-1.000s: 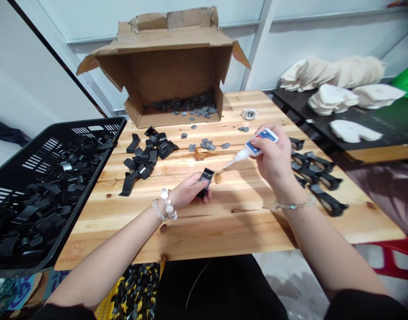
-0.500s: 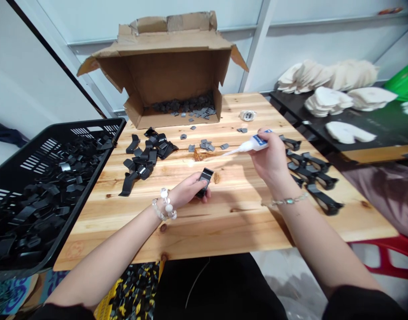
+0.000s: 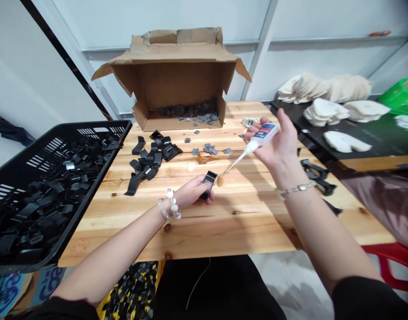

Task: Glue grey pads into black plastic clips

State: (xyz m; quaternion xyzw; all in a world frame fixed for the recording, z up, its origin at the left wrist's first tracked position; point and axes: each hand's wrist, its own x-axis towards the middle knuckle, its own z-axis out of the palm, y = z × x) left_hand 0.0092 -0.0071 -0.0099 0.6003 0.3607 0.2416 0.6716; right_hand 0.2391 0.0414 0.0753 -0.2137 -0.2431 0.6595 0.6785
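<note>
"While the left hand (image 3: 197,189) pinches the black piece (image 3: 211,178) between thumb and fingers, where is the bottle (image 3: 267,133)?"

"Held by the right hand (image 3: 280,144), fingers curled, thumb raised; nozzle (image 3: 245,152) slants left of them, near the piece."

Head-worn view from near edge of table (image 3: 204,231), facing forward and down.

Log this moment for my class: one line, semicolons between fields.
left hand: holds black part; right hand: holds white bottle, nozzle angled down; on table: black parts, grey pieces, cardboard box; at left: black basket
</note>
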